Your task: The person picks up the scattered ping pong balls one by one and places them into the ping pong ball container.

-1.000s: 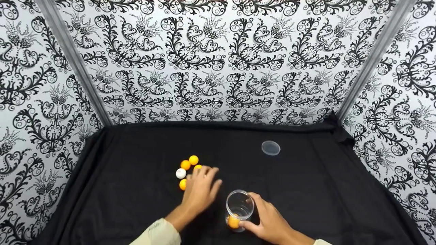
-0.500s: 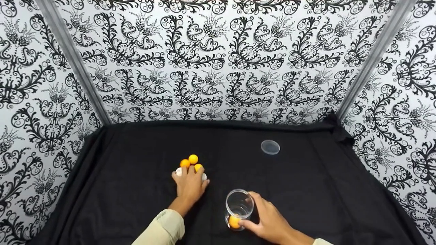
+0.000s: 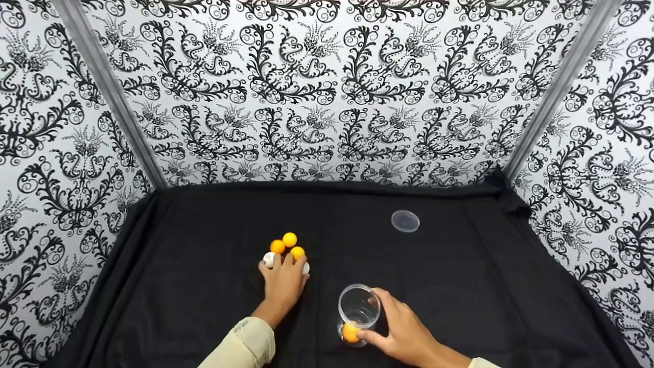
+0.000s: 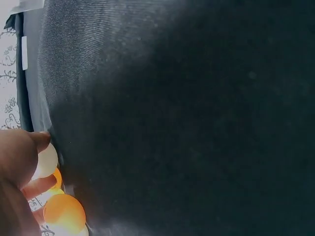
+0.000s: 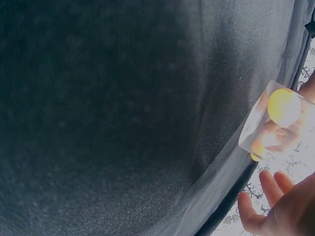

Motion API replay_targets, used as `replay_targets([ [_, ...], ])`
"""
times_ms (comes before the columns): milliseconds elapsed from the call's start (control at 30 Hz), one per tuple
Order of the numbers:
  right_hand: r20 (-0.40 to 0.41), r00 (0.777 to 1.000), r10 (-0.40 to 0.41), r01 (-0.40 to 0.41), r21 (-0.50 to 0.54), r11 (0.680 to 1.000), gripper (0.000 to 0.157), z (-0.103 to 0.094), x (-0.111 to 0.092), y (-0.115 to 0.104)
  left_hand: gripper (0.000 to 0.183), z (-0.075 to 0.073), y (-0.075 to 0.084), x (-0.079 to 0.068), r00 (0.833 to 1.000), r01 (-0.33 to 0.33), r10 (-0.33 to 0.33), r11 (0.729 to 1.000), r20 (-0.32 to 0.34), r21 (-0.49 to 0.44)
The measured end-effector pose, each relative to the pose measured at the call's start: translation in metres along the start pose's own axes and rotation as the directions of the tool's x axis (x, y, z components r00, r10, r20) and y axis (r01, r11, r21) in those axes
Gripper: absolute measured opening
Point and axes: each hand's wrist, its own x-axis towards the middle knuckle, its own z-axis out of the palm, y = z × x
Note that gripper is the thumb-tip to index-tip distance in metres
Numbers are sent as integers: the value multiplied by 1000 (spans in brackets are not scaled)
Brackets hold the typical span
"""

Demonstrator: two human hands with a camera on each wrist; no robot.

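Note:
My left hand [image 3: 282,281] is over the cluster of table tennis balls, its fingers curled about them. A white ball [image 4: 47,161] sits by its thumb, and an orange ball [image 4: 65,212] shows under the hand in the left wrist view. At the fingertips are another white ball [image 3: 270,259] and a yellow-orange ball [image 3: 297,252]. My right hand [image 3: 409,332] grips a clear plastic jar [image 3: 359,306], thumb in front, its mouth up and uncovered. Low inside the jar is an orange ball [image 3: 350,333], also seen through the wall in the right wrist view.
Two more orange balls [image 3: 289,239] lie just beyond the left hand. A clear round lid [image 3: 405,221] rests farther back on the right. Black cloth [image 3: 225,220] covers the table, with patterned walls [image 3: 306,102] behind and at both sides.
My left hand has moved left and down onto the balls, and its fingers have drawn in around them. The right hand and the jar have stayed nearly still.

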Motion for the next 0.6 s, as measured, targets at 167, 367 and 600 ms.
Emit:
replay_targets([
  [167,-1,1000,-1,1,-2,1000,80,0,0,0,41,-9,4,0,997,-62,62,998,-54,-2],
  [367,-10,1000,-6,6,-5,1000,80,0,1,0,40,-37,23,-2,983,-144,132,985,-126,-92],
  [600,-7,1000,-10,10,2,1000,79,-1,2,-1,43,-76,57,-14,964,-243,215,953,-158,-183],
])
